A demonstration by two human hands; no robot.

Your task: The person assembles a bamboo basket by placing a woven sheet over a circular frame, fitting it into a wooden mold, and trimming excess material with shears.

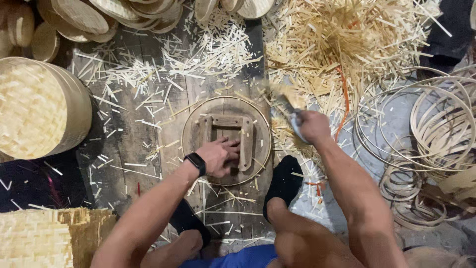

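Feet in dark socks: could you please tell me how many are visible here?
2. One dark sock sits below the round wooden form, by the right forearm; the other dark sock lies under the left forearm, partly hidden.

left hand (pixel 218 156) flat, fingers spread, pressing down | right hand (pixel 311 126) fisted, raised, arm extended

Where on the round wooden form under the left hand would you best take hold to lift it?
Grip the wooden frame fixed on the round form, from above: its raised bars give the fingers an edge. The left hand already rests there; the disc lies flat, its rim low.
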